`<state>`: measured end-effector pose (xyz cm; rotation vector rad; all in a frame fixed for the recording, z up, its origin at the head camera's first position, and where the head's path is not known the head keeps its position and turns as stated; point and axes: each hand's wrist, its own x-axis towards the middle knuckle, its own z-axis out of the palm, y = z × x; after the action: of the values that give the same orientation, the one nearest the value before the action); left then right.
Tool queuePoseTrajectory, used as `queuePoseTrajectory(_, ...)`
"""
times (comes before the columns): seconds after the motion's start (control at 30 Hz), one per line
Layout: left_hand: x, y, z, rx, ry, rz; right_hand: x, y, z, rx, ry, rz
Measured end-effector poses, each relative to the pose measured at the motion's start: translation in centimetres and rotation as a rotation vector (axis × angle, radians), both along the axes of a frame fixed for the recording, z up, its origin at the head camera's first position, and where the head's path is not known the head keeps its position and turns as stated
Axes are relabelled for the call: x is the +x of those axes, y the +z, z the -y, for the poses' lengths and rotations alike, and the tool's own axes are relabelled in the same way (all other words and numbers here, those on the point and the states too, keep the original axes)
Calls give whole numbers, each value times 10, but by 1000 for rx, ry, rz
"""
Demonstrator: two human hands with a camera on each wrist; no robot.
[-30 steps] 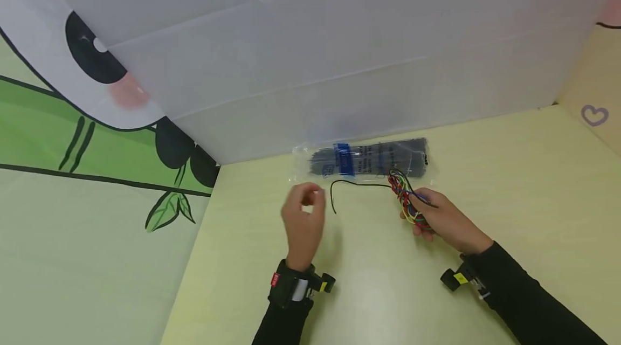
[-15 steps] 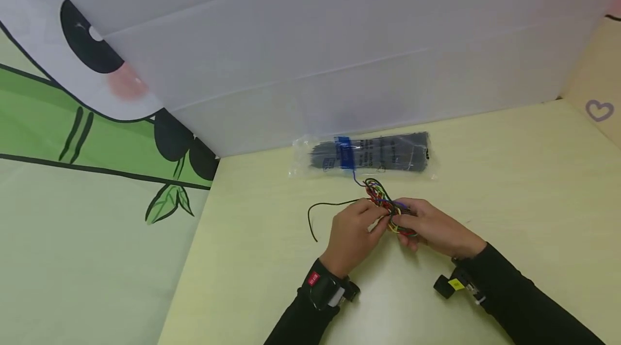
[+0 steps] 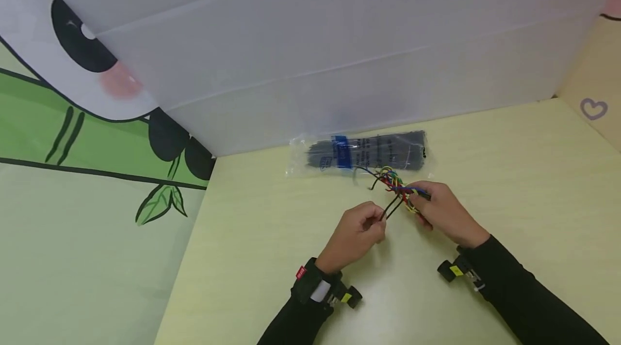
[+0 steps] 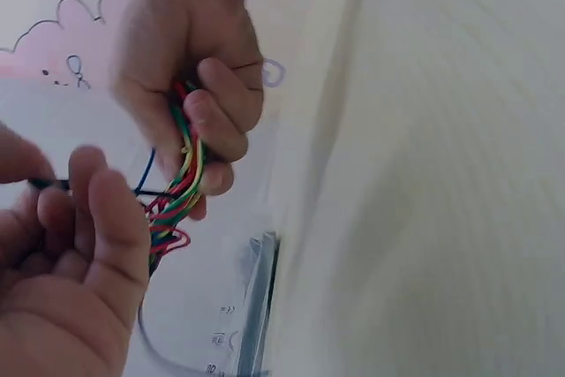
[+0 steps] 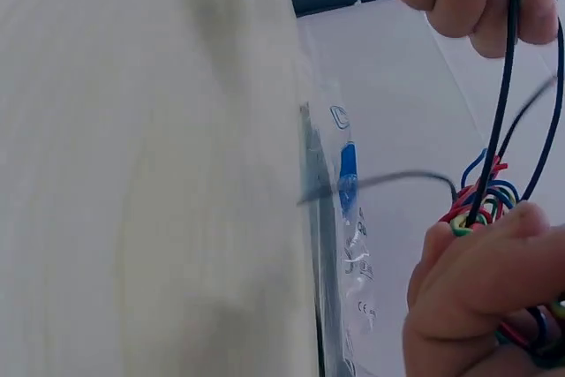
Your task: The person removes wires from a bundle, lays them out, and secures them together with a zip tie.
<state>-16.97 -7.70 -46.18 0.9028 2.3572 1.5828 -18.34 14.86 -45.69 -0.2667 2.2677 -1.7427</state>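
Observation:
A bundle of thin coloured wires (image 3: 392, 179), in red, green, yellow, blue and black, is gripped by my right hand (image 3: 448, 213) above the table. To its left, my left hand (image 3: 356, 234) pinches a black wire (image 5: 505, 86) between thumb and fingertips. That wire runs as a loop from the bundle to the left fingers, seen close in the right wrist view. Other loose wire ends stick out of the bundle's far end. In the left wrist view the right hand's fingers (image 4: 216, 121) curl around the wires, hiding the bundle's lower part.
Behind the hands, a clear plastic bag of dark grey cable ties (image 3: 383, 152) with a blue band lies on the pale yellow table (image 3: 242, 259). A white wall panel (image 3: 291, 54) rises along the table's back edge. A printed cloth (image 3: 87, 237) hangs at the left.
My left hand moved right to the bundle, then drew back slightly with a black wire pinched in it. The long black wire end that stuck out leftward is now pulled toward me.

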Motion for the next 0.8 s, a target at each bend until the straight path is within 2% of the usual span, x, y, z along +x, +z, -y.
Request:
queuePoseTrajectory(0.1, 0, 3, 4, 49, -76, 75, -4, 1, -10, 39, -51, -5)
queuePoseTrajectory(0.27, -3, 7, 11, 4, -169, 51, -10, -1, -24, 70, -98, 10)
queuePoseTrajectory(0.4, -5, 12, 20, 24, -234, 77, -14, -1, -36, 83, -113, 2)
queuePoseTrajectory(0.47, -6, 16, 27, 38, -292, 89, -15, -2, -45, 108, -143, -8)
queuePoseTrajectory(0.57, -8, 23, 39, 63, -371, 100, -17, -2, -62, 152, -231, -22)
queuePoseTrajectory(0.67, -11, 29, 50, 94, -382, 119, -20, -2, -77, 182, -298, -26)
queuePoseTrajectory(0.8, -16, 33, 64, 121, -343, 115, -24, -1, -93, 203, -364, -29)
